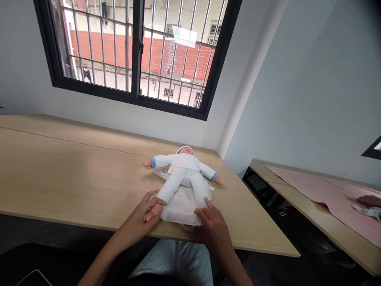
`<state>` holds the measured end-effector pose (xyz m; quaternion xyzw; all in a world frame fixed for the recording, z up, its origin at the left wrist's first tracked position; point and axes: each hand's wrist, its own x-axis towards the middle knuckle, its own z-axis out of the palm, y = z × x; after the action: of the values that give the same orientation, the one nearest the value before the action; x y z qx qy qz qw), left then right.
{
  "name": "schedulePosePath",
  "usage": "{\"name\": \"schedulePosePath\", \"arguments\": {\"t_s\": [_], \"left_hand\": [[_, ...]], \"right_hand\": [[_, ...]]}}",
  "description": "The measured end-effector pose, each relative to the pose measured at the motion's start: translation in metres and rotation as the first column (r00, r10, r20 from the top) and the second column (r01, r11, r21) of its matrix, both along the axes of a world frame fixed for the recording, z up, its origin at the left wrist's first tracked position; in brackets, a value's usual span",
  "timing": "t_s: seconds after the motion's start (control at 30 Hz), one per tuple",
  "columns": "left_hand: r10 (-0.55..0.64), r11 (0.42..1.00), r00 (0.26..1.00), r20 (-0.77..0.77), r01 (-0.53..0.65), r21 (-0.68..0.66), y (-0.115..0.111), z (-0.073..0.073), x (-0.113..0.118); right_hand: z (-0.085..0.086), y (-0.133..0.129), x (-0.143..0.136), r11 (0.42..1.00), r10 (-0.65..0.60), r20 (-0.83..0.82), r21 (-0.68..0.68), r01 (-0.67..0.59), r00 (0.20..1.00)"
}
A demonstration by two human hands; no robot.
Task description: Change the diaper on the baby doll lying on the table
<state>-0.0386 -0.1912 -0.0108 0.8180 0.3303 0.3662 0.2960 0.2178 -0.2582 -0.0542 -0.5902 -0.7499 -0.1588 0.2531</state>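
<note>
A baby doll [185, 163] in white clothes with blue cuffs and a white cap lies on its back on the wooden table [98, 178], arms spread, head toward the window. Beneath its legs is a white padded cloth or diaper [180, 204], reaching the table's front edge. My left hand [145, 210] is closed round the doll's bare foot [154, 211] and lower leg. On the other leg's lower end rests my right hand [212, 218], fingers bent around it; the foot there is hidden.
To the right, past a gap, stands another table [276, 186] with a pink cloth [324, 192]. Another person's hand [369, 200] holds a whitish item there. A barred window [137, 51] is in the wall behind.
</note>
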Motion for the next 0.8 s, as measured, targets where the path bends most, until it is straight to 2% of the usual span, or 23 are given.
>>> {"name": "schedulePosePath", "arguments": {"t_s": [0.3,0.53,0.67,0.8], "left_hand": [[0.009,1.0,1.0,-0.027,-0.01,-0.025,-0.004,0.006,0.0],[0.013,1.0,0.996,-0.087,-0.013,-0.003,0.001,-0.003,-0.006],[0.02,0.999,0.99,-0.136,-0.015,0.041,0.0,-0.005,-0.007],[0.007,0.998,0.982,-0.188,0.005,0.061,-0.006,-0.001,-0.006]], "right_hand": [[0.003,0.001,0.003,0.996,0.062,-0.004,0.057,-0.062,0.998],[0.0,0.003,0.006,0.985,0.112,-0.055,0.134,-0.104,0.992],[0.002,0.001,0.005,0.985,0.151,-0.135,0.099,-0.138,0.979],[0.01,-0.003,0.005,0.993,0.113,-0.252,0.042,-0.106,0.961]]}}
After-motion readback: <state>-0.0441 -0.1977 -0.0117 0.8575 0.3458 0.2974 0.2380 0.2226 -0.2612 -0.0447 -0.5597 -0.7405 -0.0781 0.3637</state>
